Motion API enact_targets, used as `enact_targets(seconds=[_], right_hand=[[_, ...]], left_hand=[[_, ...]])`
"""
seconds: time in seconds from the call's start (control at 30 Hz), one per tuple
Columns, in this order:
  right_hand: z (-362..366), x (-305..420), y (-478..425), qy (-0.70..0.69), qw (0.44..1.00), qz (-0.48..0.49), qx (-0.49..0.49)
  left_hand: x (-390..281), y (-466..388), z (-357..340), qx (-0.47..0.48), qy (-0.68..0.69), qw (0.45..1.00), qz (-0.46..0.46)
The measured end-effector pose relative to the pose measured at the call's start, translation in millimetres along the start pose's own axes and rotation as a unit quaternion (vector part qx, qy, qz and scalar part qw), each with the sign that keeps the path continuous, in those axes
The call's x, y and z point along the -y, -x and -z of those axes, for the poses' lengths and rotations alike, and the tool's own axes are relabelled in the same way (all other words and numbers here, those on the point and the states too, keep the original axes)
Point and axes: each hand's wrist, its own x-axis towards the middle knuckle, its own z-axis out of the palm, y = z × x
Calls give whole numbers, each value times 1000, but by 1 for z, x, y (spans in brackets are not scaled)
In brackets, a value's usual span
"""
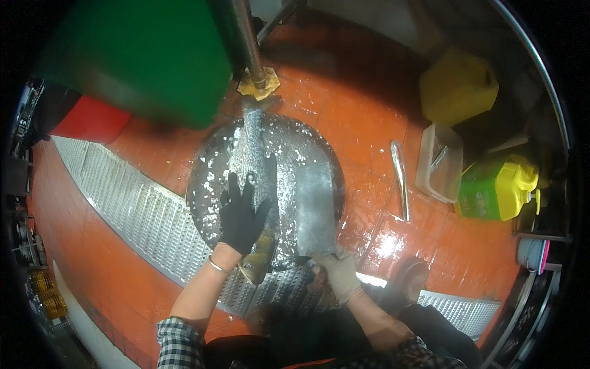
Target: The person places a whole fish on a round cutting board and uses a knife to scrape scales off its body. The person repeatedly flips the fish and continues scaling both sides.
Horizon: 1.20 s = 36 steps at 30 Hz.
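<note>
A whole fish (253, 143) lies lengthwise on a round, dark chopping block (207, 170) strewn with loose scales. Its tail points away from me, and its head hangs over the near edge. My left hand (242, 214), in a black glove, rests on the fish's side behind the head with the fingers spread. In my right hand (334, 270), in a pale glove, is the handle of a broad cleaver (315, 207). The cleaver's wide blade lies over the right part of the block, apart from the fish.
A metal drain grate (138, 207) crosses the wet tiled floor beneath the block. A green bin (152, 60) stands at upper left by a metal post (251, 46). On the right are a curved metal bar (400, 180), a plastic tub (426, 170) and a yellow-green pump bottle (493, 189).
</note>
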Motion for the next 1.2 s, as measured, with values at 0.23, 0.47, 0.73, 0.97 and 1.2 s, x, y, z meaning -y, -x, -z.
enact_targets(seconds=[0.23, 0.47, 0.73, 0.97, 1.2], right_hand=[[-15, -11, -6, -35, 991, -126, 11], [-24, -13, -22, -24, 991, -126, 37], [-12, -29, 9, 84, 983, -156, 55], [-25, -8, -45, 73, 987, -141, 39], [-48, -7, -38, 209, 975, -69, -2]], left_hand=[[-3, -5, -8, 8, 32, 998, 52], [-6, -7, -9, 22, 47, 996, 68], [-4, -27, -13, 44, 3, 997, 57], [-6, -22, -8, 70, 45, 994, 72], [6, -20, -10, 56, 40, 995, 77]])
